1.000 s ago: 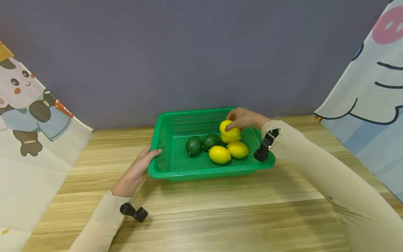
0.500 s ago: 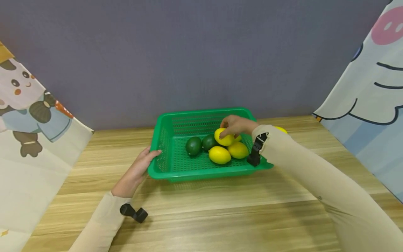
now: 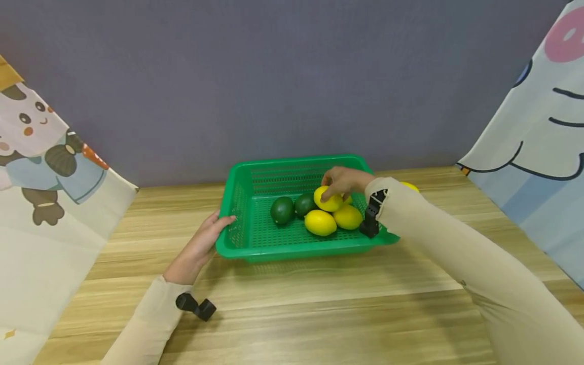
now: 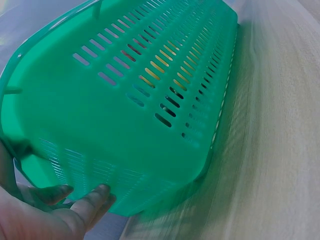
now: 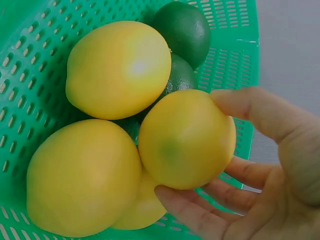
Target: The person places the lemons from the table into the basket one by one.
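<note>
My right hand (image 3: 344, 181) holds a lemon (image 3: 327, 198) between thumb and fingers inside the green plastic basket (image 3: 292, 251). In the right wrist view that held lemon (image 5: 187, 140) sits against the other fruit. Two more lemons, one in front (image 3: 320, 223) and one to its right (image 3: 348, 217), lie on the basket floor; another lemon (image 5: 142, 210) is mostly hidden behind them. Left of the lemons are two dark green round fruits, one (image 3: 282, 210) apart and one (image 3: 304, 205) beside the held lemon. My left hand (image 3: 205, 238) grips the basket's left rim, thumb over the edge, fingers outside.
The basket stands on a wood-grain table (image 3: 292, 314) close to a grey-purple backboard (image 3: 292, 86). Part of another yellow fruit (image 3: 410, 186) shows beyond my right sleeve on the table. Cartoon-printed sheets hang at the left (image 3: 68, 167) and right (image 3: 524, 137).
Over the last second my right hand has come lower and slightly left with the lemon. The yellow fruit beyond the sleeve has come into view. My left hand keeps its grip on the basket.
</note>
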Demonstrator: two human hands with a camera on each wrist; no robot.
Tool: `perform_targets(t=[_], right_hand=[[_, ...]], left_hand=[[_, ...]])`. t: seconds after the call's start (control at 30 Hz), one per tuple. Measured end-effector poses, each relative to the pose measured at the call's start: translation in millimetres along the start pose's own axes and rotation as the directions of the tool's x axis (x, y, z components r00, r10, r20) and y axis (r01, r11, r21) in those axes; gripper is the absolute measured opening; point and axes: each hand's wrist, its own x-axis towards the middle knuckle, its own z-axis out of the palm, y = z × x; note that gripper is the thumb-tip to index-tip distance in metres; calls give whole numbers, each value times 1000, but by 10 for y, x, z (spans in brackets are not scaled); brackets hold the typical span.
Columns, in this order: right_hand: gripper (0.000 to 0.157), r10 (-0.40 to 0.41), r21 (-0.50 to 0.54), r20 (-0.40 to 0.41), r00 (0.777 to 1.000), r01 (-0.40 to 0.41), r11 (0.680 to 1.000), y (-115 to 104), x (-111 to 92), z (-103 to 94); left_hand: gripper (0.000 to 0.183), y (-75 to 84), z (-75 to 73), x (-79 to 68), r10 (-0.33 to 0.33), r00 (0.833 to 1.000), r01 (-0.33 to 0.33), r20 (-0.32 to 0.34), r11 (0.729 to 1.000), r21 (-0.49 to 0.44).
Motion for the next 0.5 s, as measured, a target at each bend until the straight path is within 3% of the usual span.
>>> perform_targets(t=[0.5], right_hand=[[55,55,-87,78,995,-48,995,-22,63,52]], left_hand=[[53,10,4,5,-2,1000,2,-11,1000,1]])
